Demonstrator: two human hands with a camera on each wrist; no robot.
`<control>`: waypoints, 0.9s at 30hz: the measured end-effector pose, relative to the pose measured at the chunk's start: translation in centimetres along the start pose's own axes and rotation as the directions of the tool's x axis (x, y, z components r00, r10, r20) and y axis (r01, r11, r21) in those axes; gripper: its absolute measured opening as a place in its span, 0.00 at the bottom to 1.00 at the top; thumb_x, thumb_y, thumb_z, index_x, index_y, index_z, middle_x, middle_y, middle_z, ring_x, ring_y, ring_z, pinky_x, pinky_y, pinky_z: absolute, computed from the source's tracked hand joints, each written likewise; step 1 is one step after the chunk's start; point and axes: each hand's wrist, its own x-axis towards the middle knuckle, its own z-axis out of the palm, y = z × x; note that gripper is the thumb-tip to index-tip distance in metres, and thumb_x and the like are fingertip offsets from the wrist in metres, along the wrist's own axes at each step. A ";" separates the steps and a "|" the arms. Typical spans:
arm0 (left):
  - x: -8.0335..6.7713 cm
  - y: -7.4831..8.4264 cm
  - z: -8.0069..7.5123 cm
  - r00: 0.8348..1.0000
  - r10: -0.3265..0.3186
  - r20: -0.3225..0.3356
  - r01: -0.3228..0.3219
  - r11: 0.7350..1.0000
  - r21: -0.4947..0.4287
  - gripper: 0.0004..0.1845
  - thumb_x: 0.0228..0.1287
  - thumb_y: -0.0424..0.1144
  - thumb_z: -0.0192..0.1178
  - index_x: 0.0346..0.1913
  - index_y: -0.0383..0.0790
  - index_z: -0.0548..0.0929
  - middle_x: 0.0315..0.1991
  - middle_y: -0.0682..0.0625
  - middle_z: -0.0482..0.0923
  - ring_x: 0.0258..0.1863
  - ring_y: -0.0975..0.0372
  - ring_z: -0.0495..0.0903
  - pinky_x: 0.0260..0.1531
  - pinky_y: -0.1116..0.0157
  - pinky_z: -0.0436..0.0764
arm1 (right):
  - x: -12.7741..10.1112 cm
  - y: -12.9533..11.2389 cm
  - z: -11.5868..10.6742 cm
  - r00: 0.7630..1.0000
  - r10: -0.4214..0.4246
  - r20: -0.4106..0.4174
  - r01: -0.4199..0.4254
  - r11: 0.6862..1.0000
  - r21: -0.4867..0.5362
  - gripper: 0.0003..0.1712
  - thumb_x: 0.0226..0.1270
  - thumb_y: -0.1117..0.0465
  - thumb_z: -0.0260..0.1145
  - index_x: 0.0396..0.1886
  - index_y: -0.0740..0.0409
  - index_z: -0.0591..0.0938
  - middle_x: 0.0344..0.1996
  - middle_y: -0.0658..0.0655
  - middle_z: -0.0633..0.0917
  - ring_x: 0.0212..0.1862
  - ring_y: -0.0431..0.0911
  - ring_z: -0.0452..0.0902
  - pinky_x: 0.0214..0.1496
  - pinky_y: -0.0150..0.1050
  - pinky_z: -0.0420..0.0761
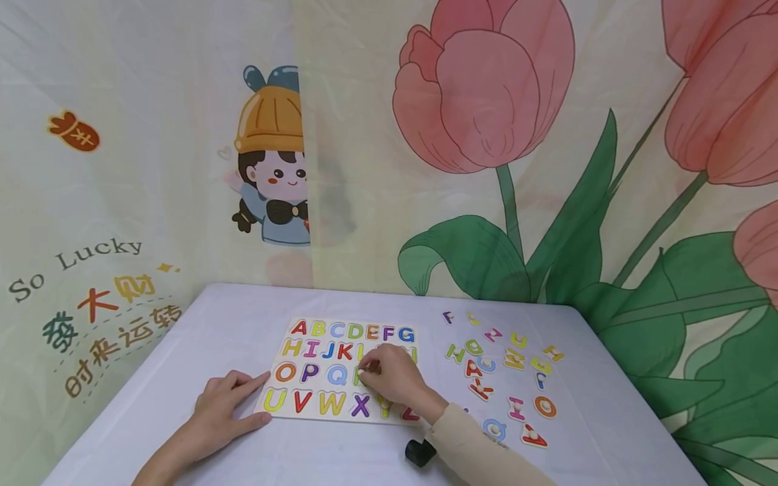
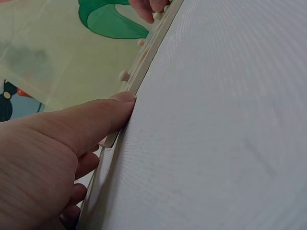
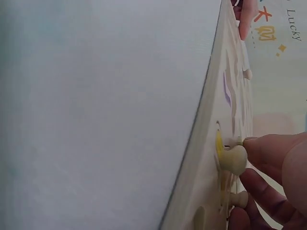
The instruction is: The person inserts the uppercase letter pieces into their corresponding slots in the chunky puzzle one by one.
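Observation:
A cream alphabet board (image 1: 346, 417) with coloured letters lies on the table. My right hand (image 1: 395, 374) is over its right half, fingertips pinching the small knob of a green letter piece (image 1: 358, 375) in the third row. In the right wrist view, a knob on a yellow letter piece (image 3: 233, 160) stands in front of those fingertips. My left hand (image 1: 215, 412) touches the board's left side with index finger and thumb. The left wrist view shows the thumb (image 2: 103, 115) against the front edge. Letters under the right hand are hidden.
Several loose letter pieces lie to the board's right, among them an orange O (image 1: 545, 406), a red A (image 1: 472, 368) and a blue Q (image 1: 494, 429). A black block-like object (image 1: 419, 452) is beside the right sleeve. A printed curtain (image 1: 352, 135) hangs behind the white table (image 1: 200, 324).

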 end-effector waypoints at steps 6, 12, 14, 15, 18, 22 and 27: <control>0.1 -0.1 0.1 1.000 0.009 -0.008 -0.009 1.000 -0.004 0.46 0.57 0.67 0.74 0.74 0.46 0.79 0.52 0.54 0.73 0.51 0.54 0.64 0.48 0.54 0.66 | -0.3 0.8 -1.8 1.000 -0.008 0.005 0.008 1.000 0.013 0.09 0.71 0.57 0.75 0.48 0.50 0.92 0.36 0.42 0.81 0.39 0.40 0.75 0.39 0.33 0.78; 0.1 -0.3 0.1 1.000 0.001 0.004 -0.001 1.000 -0.005 0.46 0.56 0.67 0.74 0.74 0.46 0.79 0.52 0.53 0.73 0.50 0.55 0.64 0.47 0.54 0.65 | -0.8 2.1 -4.6 0.998 -0.016 -0.065 0.014 1.000 -0.021 0.10 0.70 0.59 0.76 0.49 0.53 0.92 0.39 0.48 0.84 0.41 0.44 0.76 0.41 0.35 0.78; 0.1 -0.3 0.1 1.000 -0.001 0.006 0.001 1.000 -0.005 0.46 0.56 0.67 0.74 0.74 0.46 0.79 0.52 0.53 0.73 0.50 0.55 0.64 0.47 0.54 0.65 | -0.9 2.9 -5.5 0.995 -0.001 -0.096 -0.001 1.000 -0.022 0.10 0.69 0.61 0.77 0.49 0.54 0.92 0.39 0.50 0.85 0.42 0.46 0.77 0.41 0.36 0.78; 0.1 -0.3 0.1 1.000 -0.002 0.007 0.002 1.000 -0.003 0.46 0.56 0.67 0.74 0.74 0.46 0.79 0.52 0.53 0.73 0.50 0.55 0.64 0.47 0.54 0.65 | -0.9 3.4 -5.9 0.994 0.017 -0.111 -0.020 1.000 -0.022 0.10 0.69 0.61 0.77 0.48 0.54 0.92 0.39 0.50 0.85 0.42 0.47 0.78 0.41 0.36 0.78; 0.2 -0.3 0.0 1.000 -0.008 0.013 0.008 1.000 -0.003 0.47 0.56 0.67 0.74 0.74 0.46 0.79 0.53 0.52 0.73 0.50 0.55 0.64 0.47 0.54 0.65 | -0.9 5.1 -7.1 0.985 0.058 -0.164 -0.064 0.998 -0.029 0.10 0.68 0.61 0.78 0.48 0.53 0.92 0.39 0.50 0.86 0.43 0.48 0.79 0.42 0.37 0.78; 0.1 -0.3 -0.1 0.999 -0.024 0.027 0.024 1.000 -0.010 0.47 0.56 0.67 0.74 0.75 0.46 0.78 0.53 0.52 0.73 0.50 0.55 0.64 0.47 0.54 0.65 | -1.2 7.4 -8.5 0.969 0.109 -0.222 -0.119 0.992 -0.034 0.11 0.67 0.60 0.79 0.48 0.51 0.92 0.42 0.52 0.87 0.44 0.49 0.80 0.44 0.39 0.79; 0.0 -0.2 0.0 0.999 -0.027 0.031 0.028 0.999 -0.017 0.47 0.56 0.68 0.74 0.75 0.46 0.78 0.53 0.52 0.73 0.51 0.54 0.64 0.47 0.54 0.65 | -1.7 10.0 -10.0 0.953 0.165 -0.252 -0.177 0.984 -0.027 0.12 0.67 0.60 0.79 0.49 0.53 0.92 0.44 0.56 0.87 0.45 0.51 0.79 0.44 0.41 0.79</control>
